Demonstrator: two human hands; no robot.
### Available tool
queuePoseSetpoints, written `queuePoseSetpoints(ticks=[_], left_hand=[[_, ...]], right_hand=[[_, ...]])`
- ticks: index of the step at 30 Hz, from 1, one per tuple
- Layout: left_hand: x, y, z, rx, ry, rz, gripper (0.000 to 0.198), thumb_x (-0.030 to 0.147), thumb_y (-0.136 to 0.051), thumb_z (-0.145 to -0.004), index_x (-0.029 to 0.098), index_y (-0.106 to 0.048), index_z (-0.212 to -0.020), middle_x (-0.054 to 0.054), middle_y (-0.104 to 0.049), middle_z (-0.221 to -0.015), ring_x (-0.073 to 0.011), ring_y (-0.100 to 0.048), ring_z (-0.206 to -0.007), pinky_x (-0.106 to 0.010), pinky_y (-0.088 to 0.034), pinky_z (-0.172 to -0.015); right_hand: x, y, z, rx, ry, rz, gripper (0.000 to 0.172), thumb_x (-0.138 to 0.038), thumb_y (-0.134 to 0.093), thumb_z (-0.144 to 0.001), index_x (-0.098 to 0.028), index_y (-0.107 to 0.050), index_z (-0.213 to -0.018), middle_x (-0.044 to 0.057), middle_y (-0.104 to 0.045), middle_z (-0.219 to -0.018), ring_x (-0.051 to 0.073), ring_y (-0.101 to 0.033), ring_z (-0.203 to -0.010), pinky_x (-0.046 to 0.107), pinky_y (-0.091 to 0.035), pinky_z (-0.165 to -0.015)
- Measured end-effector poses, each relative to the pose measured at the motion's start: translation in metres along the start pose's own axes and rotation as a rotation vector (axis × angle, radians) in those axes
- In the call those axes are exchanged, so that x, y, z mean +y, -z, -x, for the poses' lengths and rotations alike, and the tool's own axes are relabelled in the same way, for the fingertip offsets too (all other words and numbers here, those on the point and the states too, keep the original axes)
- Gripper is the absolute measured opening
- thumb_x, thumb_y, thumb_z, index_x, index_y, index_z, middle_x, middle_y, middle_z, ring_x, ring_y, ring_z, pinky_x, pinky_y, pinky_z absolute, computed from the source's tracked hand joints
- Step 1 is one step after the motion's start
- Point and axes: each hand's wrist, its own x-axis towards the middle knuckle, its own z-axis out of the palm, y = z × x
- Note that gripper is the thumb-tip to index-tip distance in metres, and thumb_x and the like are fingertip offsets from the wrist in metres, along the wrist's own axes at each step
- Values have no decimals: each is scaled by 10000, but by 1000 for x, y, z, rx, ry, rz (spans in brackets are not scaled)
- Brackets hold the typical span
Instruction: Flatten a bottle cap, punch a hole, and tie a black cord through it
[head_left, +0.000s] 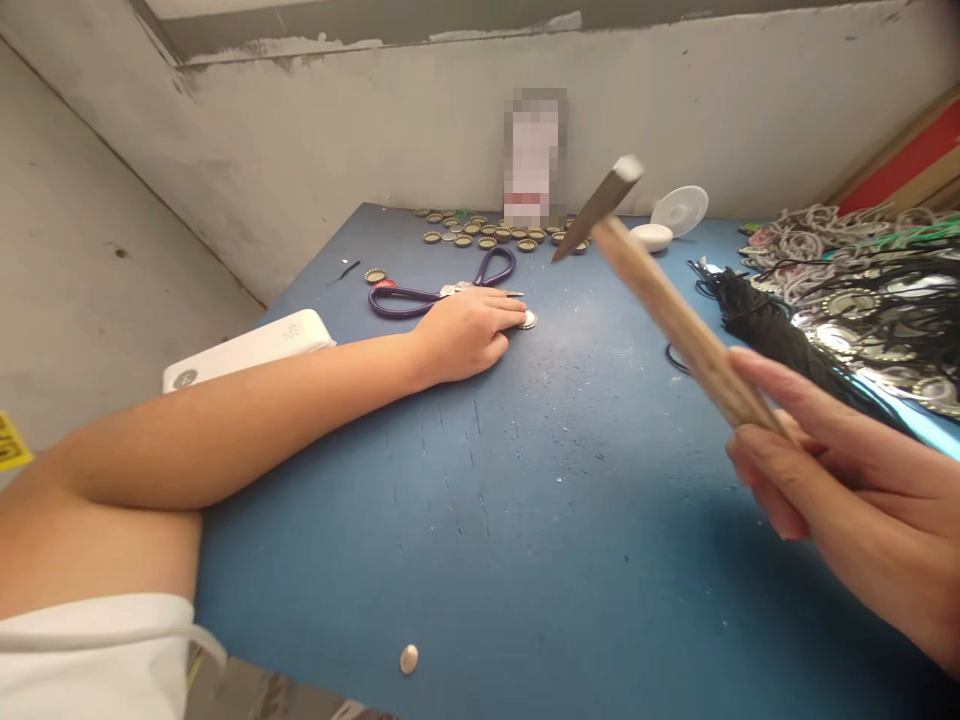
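Observation:
My right hand (832,480) is closed round the wooden handle of a hammer (690,330), whose metal head is raised over the blue table (570,560). Flat on the table, my left hand (472,332) has its fingertips on the edge of a round bottle cap (529,319), pressing or holding it. Right behind that hand lie scissors (405,302) with dark blue handles. A small red piece (386,284) and another cap (375,275) are beside the scissors.
Many bottle caps (487,243) lie near the wall, before an upright blurred card (534,155). A white dish (680,210) stands at the back. Cords with caps (832,300) pile up at right. A white power bank (251,350) is left; a small oval piece (409,659) sits in front.

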Motion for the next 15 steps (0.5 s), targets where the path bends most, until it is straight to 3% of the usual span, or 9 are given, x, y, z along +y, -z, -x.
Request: queuePoseSetpoints(ticks=[2,4,6,8,11,13,15], left_hand=[[0,-1,0,9,-8,7,458,45,-480,-814,170,-765,-1150,-61,-775,-1206,-236,-714,-1157,-388,-577,-1048],[-1,-2,0,15,-10,17,447,48,-491,-809,178,-771,-1133,-61,-775,-1208,-236,-712,-1169,-393,-571,-1066],[-2,-3,0,21,-10,29,428,53,-504,-809,182,-777,-1112,-66,-779,-1196,-239,-713,-1169,-406,-565,-1082],[-2,-3,0,26,-8,32,416,58,-509,-815,181,-781,-1105,-73,-781,-1189,-241,-716,-1165,-413,-563,-1087],[-3,-3,0,23,-9,25,434,53,-508,-813,196,-779,-1120,-52,-779,-1202,-231,-716,-1170,-388,-569,-1075],[-3,-3,0,17,-8,24,442,49,-508,-810,197,-777,-1128,-49,-779,-1203,-231,-717,-1171,-383,-574,-1065],[-2,-3,0,13,-3,32,436,48,-512,-808,187,-778,-1124,-58,-776,-1212,-238,-714,-1178,-393,-571,-1071]], right_hand=[[-2,-1,-2,-23,26,53,580,-445,-638,-851,-361,-653,-1425,-21,-694,-666,211,-653,-529,355,-587,-495],[-6,-1,-6,-139,56,119,584,-475,-609,-821,-306,-706,-1372,35,-811,-905,272,-780,-802,402,-663,-715],[-9,-1,-10,-222,67,148,588,-496,-581,-804,-264,-745,-1319,58,-818,-1118,314,-779,-1021,438,-649,-892],[-10,-1,-8,-202,60,134,577,-486,-582,-815,-246,-747,-1313,58,-828,-1040,305,-789,-965,436,-654,-883],[-6,-2,0,11,62,83,566,-455,-609,-852,-310,-682,-1394,-13,-760,-704,238,-732,-611,388,-655,-614],[-2,-2,2,64,98,79,560,-449,-623,-850,-357,-669,-1401,-25,-779,-752,221,-716,-578,373,-636,-556],[-1,-3,0,-39,136,99,535,-466,-630,-812,-337,-731,-1321,2,-830,-992,257,-785,-770,403,-669,-681]])
